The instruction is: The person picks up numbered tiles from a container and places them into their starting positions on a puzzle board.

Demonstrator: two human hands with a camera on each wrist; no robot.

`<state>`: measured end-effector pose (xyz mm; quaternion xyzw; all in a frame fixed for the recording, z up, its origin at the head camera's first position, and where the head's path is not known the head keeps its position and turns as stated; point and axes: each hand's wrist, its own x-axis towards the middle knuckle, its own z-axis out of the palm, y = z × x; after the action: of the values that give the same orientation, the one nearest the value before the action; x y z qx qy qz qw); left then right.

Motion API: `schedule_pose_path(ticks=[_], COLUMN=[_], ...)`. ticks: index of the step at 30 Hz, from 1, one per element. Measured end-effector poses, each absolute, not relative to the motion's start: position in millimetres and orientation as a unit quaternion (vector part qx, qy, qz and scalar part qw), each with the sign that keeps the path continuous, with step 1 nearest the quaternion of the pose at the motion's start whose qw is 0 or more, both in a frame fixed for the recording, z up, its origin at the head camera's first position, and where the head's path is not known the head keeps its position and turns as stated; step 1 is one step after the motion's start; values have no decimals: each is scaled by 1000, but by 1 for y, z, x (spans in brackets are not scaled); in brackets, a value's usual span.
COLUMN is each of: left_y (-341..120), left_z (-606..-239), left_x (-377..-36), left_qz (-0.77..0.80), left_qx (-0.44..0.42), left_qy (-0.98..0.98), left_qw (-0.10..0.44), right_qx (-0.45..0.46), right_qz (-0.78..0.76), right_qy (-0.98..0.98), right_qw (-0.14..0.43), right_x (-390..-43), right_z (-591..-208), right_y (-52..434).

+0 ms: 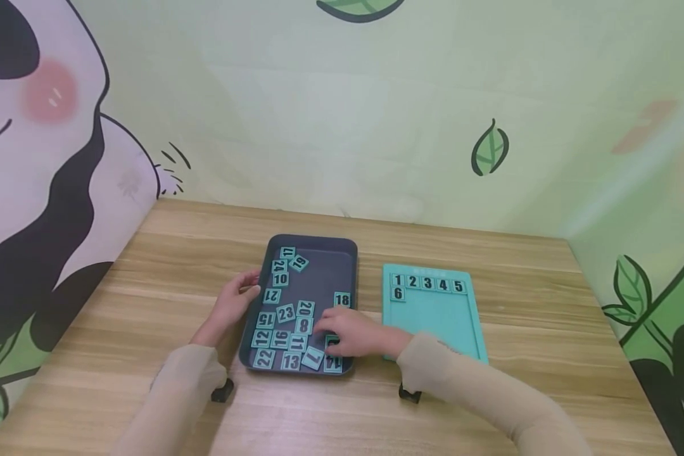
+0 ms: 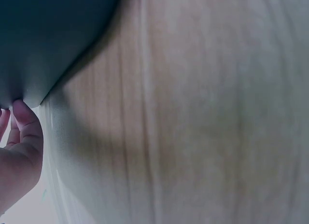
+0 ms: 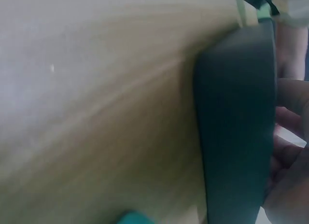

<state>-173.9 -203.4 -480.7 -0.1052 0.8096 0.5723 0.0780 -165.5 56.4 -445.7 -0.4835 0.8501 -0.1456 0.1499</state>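
In the head view a dark rectangular tray (image 1: 330, 266) holds several teal number tiles, among them tile 8 (image 1: 304, 325), tile 7 (image 1: 312, 358) and tile 14 (image 1: 333, 363). My left hand (image 1: 232, 304) holds the tray's left side, its thumb (image 2: 26, 120) against the outer wall in the left wrist view. Over the lower right of the tray, my right hand (image 1: 356, 332) reaches in with fingers spread above the tiles. It partly covers a tile by the thumb, and no tile shows between its fingers. The right wrist view has the tray's outer wall beside the fingers.
Right of the tray lies a teal board (image 1: 433, 316). Tiles 1 to 5 line its top row, and tile 6 (image 1: 398, 293) starts the second row. Both stand on a wooden table (image 1: 547, 316) against a printed wall. Dark wrist devices (image 1: 222, 391) hang below both sleeves.
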Motion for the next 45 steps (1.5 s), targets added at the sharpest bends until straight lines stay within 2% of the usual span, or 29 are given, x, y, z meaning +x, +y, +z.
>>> schedule_pose_path(ticks=[17, 35, 45], left_y=[-203, -202, -203], left_z=[-481, -482, -483], left_x=[-175, -175, -176], left_qz=[572, 575, 571], left_qx=[-105, -108, -107], left_qy=[810, 807, 810], left_qw=[76, 76, 75], right_qx=[-477, -496, -453], right_qz=[-48, -32, -53], right_qy=[872, 864, 887], right_qw=[100, 81, 69], right_x=[-150, -166, -162], right_z=[-461, -457, -456], right_y=[36, 40, 44])
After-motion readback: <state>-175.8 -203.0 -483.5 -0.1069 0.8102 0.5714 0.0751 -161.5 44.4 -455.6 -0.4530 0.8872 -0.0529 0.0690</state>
